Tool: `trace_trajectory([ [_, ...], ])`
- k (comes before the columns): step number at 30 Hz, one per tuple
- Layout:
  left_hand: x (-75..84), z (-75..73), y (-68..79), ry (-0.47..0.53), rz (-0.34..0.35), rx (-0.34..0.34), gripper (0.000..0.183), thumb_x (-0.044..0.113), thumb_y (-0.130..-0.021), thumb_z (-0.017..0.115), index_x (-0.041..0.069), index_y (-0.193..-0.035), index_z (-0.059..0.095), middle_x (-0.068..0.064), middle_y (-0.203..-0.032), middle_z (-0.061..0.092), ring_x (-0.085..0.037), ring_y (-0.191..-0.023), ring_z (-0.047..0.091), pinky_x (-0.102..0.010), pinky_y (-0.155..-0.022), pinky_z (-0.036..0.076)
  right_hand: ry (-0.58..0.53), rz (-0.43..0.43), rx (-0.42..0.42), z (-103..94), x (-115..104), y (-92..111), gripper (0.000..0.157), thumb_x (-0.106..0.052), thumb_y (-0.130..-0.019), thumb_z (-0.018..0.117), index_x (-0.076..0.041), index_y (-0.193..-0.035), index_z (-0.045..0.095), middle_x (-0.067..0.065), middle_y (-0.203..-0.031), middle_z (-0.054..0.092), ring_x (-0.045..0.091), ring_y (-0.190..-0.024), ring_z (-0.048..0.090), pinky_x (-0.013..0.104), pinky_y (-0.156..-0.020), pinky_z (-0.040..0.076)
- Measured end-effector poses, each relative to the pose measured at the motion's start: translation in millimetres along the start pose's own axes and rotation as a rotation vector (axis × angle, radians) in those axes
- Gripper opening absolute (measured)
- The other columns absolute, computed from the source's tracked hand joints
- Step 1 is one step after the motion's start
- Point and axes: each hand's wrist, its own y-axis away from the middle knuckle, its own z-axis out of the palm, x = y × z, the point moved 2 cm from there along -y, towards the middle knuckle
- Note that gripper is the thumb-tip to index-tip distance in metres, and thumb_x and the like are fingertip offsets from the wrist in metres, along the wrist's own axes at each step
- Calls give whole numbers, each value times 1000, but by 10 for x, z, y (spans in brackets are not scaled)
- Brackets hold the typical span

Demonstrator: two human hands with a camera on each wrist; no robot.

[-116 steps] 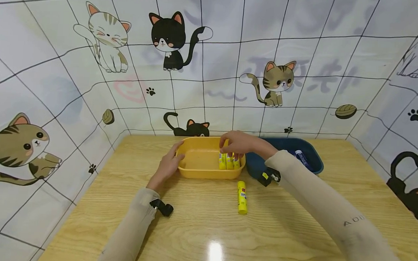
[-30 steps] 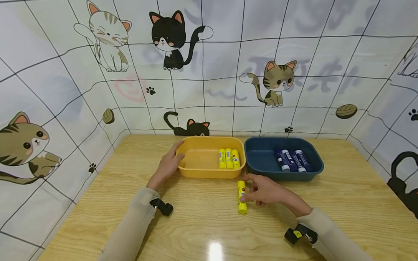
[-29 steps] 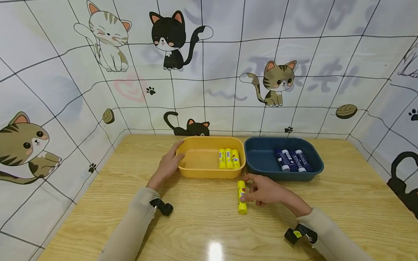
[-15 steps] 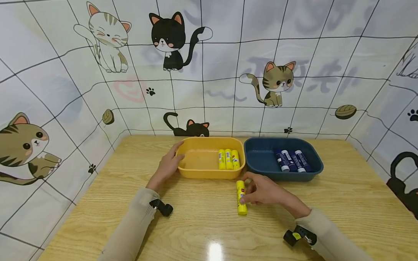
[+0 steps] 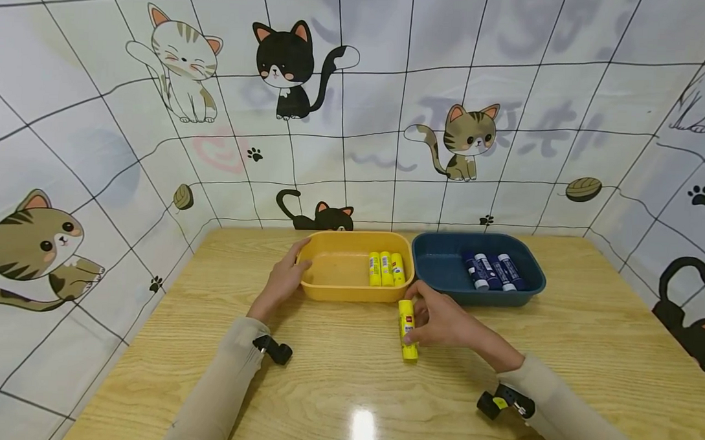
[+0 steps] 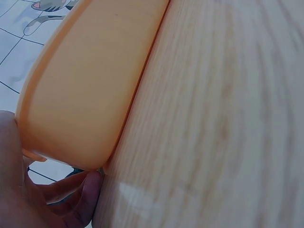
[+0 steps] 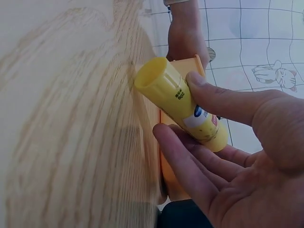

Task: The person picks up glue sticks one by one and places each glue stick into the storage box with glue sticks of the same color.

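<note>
My right hand (image 5: pixel 447 319) pinches a yellow glue stick (image 5: pixel 406 327) between thumb and fingers, in front of the two bins. In the right wrist view the glue stick (image 7: pixel 183 102) slants up off the wood, the thumb on one side and fingers on the other. My left hand (image 5: pixel 283 279) holds the left end of a yellow plastic bin (image 5: pixel 356 294), thumb over the rim. Seen from the left wrist, its fingers (image 6: pixel 88 194) lie against the outside of that bin's end. Inside the yellow bin, 3 yellow glue sticks (image 5: pixel 386 268) lie side by side at the right.
A dark blue bin (image 5: pixel 438 265) stands right beside the yellow one, with several dark blue, white-capped glue sticks (image 5: pixel 489 270) in it. Both bins stand at the back of the wooden table (image 5: pixel 323 381), near a cat-patterned cloth backdrop (image 5: pixel 373 117).
My right hand has come from above the yellow bin to the glue stick on the table and taken hold of it. The stick's far end has risen slightly. My left hand has stayed put.
</note>
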Motion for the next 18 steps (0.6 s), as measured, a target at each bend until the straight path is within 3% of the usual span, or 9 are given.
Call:
trace_trajectory([
  [4, 1, 0, 14, 10, -5, -4, 56, 34, -107, 46, 39, -160, 33, -8, -166, 38, -41, -149, 39, -61, -119, 36, 25, -37, 24, 2, -3, -8, 69, -17, -78, 91, -5, -128, 45, 12, -105, 70, 18, -90, 69, 34, -79, 60],
  [18, 4, 6, -3, 12, -3, -1, 55, 34, -107, 47, 38, -161, 34, -8, -166, 38, -40, -151, 38, -61, -120, 34, -2, -67, 64, -34, -73, 21, 70, -13, -81, 89, -8, -135, 45, 14, -111, 68, 19, -91, 69, 31, -80, 60],
])
